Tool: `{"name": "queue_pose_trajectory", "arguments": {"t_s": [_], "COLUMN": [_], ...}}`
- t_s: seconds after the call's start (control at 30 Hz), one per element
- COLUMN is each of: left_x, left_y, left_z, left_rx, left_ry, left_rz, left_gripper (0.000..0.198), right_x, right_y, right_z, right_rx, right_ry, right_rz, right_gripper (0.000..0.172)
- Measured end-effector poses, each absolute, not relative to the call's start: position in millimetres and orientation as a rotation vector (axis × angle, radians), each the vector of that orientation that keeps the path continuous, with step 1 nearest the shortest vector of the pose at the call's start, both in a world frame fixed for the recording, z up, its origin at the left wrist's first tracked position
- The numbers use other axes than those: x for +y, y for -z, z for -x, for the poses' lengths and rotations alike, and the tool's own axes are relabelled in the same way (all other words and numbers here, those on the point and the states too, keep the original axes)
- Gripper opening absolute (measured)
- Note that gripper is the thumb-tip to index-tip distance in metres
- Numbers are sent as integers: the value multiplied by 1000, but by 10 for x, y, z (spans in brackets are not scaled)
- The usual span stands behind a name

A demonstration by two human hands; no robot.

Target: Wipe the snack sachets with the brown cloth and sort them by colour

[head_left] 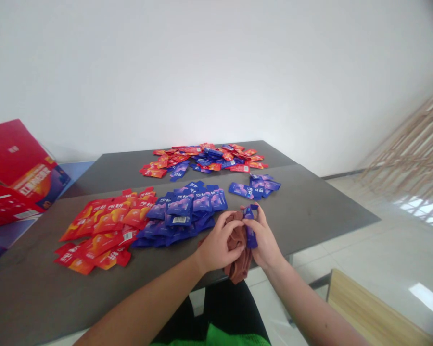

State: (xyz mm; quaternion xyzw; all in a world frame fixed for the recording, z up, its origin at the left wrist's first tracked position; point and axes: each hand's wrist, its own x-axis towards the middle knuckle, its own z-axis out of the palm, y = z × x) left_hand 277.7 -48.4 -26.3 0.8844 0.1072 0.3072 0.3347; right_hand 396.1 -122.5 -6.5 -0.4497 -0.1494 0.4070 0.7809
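Note:
My left hand (220, 242) grips a crumpled brown cloth (240, 269) at the near edge of the table. Beside it, my right hand (265, 238) is closed on a blue packet (251, 233), its fingers wrapped round the side. The cloth lies against the packet between both hands, and part of each is covered by fingers. To the left of my hands is a pile of blue packets (187, 206). Farther left lie red packets (108, 221) in overlapping rows. A few blue packets (256, 187) rest just beyond my right hand.
A mixed heap of red and blue packets (205, 158) covers the back of the dark table (310, 206), near the white wall. At left stands an open red carton (18, 168). A wooden seat (368, 307) is at lower right, with slatted wood (411, 154) behind.

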Motion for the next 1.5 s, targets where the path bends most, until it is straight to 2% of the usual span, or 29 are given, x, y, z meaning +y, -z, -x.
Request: {"name": "queue_pose_trajectory", "arguments": {"t_s": [0.2,0.37,0.5,0.6,0.7,0.83,0.93,1.07,1.2,1.3,1.4,1.5], "left_x": [-482,-665,-650,-623,-644,-629,-566,-555,-588,-604,-636,-653], "left_y": [199,144,168,201,218,214,203,196,202,184,163,166], "left_z": [-2810,-2766,-2748,-2770,-2757,-2700,-2704,-2743,-2700,-2647,-2650,-2697], "left_rx": [370,85,172,343,410,463,536,506,606,415,207,223], "left_ry": [-1090,-798,-764,-859,-853,-920,-934,-733,-1074,-1338,-1165,-830], "left_rz": [-2033,-2214,-2210,-2157,-2221,-2205,-1940,-1729,-1726,-1922,-2238,-2444], "left_gripper": [47,47,44,52,62,40,30,27,16,23,29,23], "right_x": [-1296,-1220,-1173,-1152,-1124,-1136,-1188,-1251,-1298,-1346,-1368,-1326], "right_y": [90,-40,-212,-268,-261,-253,-245,-188,-129,-71,-17,-63], "right_z": [-3880,-3943,-4107,-4060,-3923,-3845,-3894,-4042,-4199,-4145,-3943,-3817], "right_rx": [-268,-298,-366,-346,-311,-358,-404,-327,-249,-349,-503,-522], "right_ry": [-884,-691,-541,-515,-616,-799,-898,-930,-511,-446,-670,-669], "right_rz": [917,816,823,872,934,895,799,945,1089,1203,1241,1219], "right_gripper": [69,58,58,66,54,33,32,35,37,42,44,43]}}
